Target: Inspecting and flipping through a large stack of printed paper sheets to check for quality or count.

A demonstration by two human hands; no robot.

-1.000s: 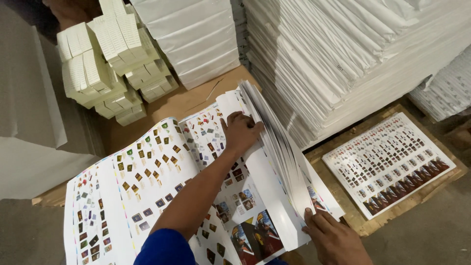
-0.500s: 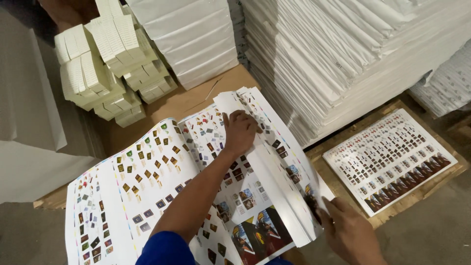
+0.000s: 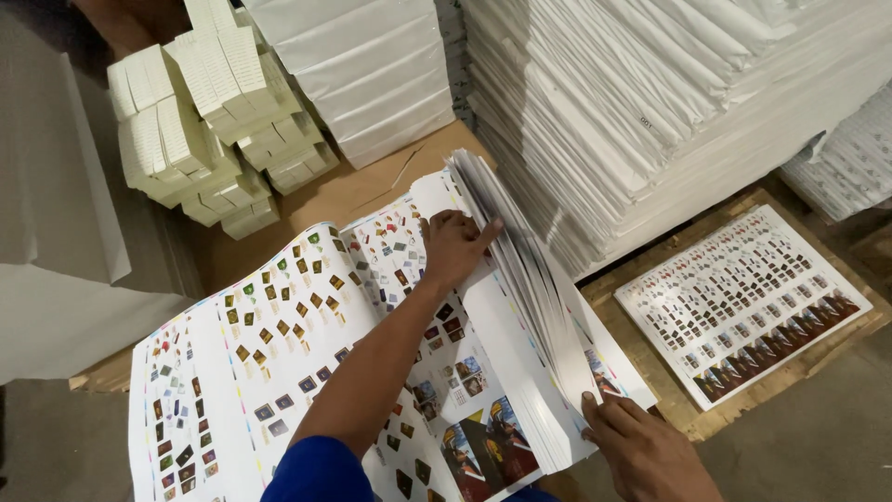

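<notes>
Left hand (image 3: 455,244) lies flat and open on the printed sheets (image 3: 279,372), fingers against the lifted sheaf (image 3: 525,297). Right hand (image 3: 646,451) pinches that sheaf's lower corner. Another printed stack (image 3: 743,302) sits right of the sheaf.

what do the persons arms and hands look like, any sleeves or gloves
Both hands are bare, with no gloves, rings or watch visible. The left hand is on a bare forearm with a short bright blue sleeve at the upper arm. The right hand shows no sleeve in view.
</notes>
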